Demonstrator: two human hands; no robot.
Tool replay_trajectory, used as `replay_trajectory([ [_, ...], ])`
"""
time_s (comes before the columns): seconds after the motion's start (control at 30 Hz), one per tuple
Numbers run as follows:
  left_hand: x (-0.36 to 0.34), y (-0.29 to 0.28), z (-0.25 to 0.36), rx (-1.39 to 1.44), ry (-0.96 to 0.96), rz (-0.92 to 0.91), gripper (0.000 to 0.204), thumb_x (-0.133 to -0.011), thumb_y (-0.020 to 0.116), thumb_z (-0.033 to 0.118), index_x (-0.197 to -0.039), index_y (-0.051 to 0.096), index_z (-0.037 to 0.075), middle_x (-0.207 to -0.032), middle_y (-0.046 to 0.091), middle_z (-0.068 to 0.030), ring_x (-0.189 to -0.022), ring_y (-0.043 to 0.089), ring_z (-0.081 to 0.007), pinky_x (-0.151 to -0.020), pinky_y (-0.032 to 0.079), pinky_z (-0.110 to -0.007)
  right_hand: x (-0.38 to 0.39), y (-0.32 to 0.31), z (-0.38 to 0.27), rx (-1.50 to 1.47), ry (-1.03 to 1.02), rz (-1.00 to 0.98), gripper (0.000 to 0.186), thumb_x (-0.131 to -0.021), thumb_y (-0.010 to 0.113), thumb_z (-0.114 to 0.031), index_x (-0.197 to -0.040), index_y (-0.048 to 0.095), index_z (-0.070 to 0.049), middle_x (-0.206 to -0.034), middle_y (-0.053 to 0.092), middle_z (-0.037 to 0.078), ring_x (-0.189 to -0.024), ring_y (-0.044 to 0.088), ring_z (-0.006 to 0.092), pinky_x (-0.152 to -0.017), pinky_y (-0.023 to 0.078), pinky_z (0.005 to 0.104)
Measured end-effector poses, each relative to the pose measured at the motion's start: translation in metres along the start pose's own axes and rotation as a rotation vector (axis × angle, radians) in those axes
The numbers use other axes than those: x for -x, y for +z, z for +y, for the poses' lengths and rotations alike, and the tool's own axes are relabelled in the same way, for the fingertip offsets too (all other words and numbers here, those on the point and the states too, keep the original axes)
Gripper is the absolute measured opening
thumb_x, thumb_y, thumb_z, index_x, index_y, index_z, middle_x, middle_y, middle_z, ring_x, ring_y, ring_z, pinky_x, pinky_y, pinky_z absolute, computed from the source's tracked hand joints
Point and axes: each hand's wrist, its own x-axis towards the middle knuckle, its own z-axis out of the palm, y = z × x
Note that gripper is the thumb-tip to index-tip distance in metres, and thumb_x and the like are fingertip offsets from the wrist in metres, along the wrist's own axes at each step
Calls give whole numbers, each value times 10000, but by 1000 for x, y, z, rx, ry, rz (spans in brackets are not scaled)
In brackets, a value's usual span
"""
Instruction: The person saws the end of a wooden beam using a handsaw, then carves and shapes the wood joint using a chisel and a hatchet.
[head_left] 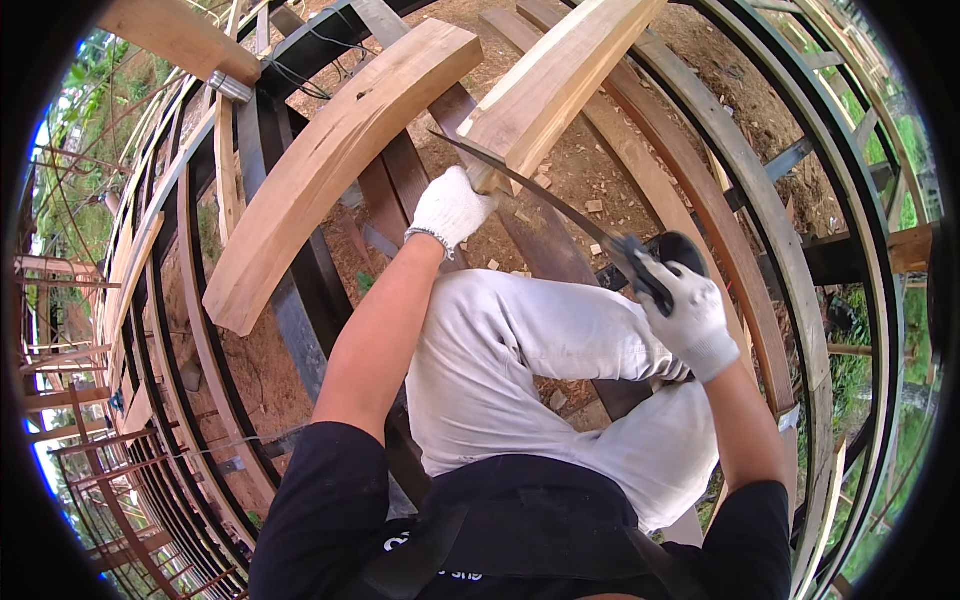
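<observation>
My left hand [450, 210], in a white knitted glove, grips a pale wooden piece [482, 176] under the near end of a thick light timber beam [555, 85]. My right hand [682, 305], also gloved, is closed on the dark handle of a hand saw [565, 210]. The long blade slants up and leftward across the beam's near end. A wide cut timber [335, 165] lies diagonally to the left of my left hand.
Long planks [700, 185] and dark metal members [275, 245] run around me over dirt strewn with wood chips. A wooden post [165, 35] with a metal sleeve juts in at upper left. Scaffold-like framing [70, 390] and greenery flank the sides. My bent legs [510, 350] are below my hands.
</observation>
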Motion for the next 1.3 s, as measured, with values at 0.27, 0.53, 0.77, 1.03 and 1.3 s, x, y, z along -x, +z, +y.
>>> replay_trajectory([
  [0.27,-13,10,5,-61,63,41,606,-803,745,431,-1007,620,-125,-974,688,-357,-988,698,-448,-859,559,-455,-52,30,-14,38,-14,-10,419,-889,691,-242,-1298,656,-155,-909,686,158,-843,695,340,-775,550,442],
  [0.53,0,3,-11,-46,62,89,600,-825,729,425,-1042,582,-115,-960,689,-348,-993,693,-453,-871,557,-470,36,-16,24,-11,-54,-57,487,-790,748,-81,-1273,689,-108,-822,685,153,-709,704,354,-659,574,451],
  [0.77,-10,8,-8,18,68,19,598,-821,723,438,-1054,592,-97,-963,699,-321,-964,700,-452,-860,564,-472,-56,37,-6,2,-44,-9,424,-850,721,-178,-1267,673,-125,-946,698,154,-864,691,352,-784,548,454],
  [1.03,1,4,-9,-15,41,47,594,-825,731,429,-1074,584,-91,-991,693,-332,-992,692,-452,-864,561,-475,19,-17,16,54,-23,-51,483,-818,755,-175,-1292,672,-139,-918,693,162,-812,701,357,-741,567,449],
  [1.3,-4,10,-10,-25,39,34,573,-849,733,427,-1066,579,-81,-991,707,-328,-974,715,-429,-854,582,-462,-56,33,-25,-14,-27,-32,382,-849,713,-190,-1225,686,-123,-938,694,178,-841,677,384,-775,541,471],
])
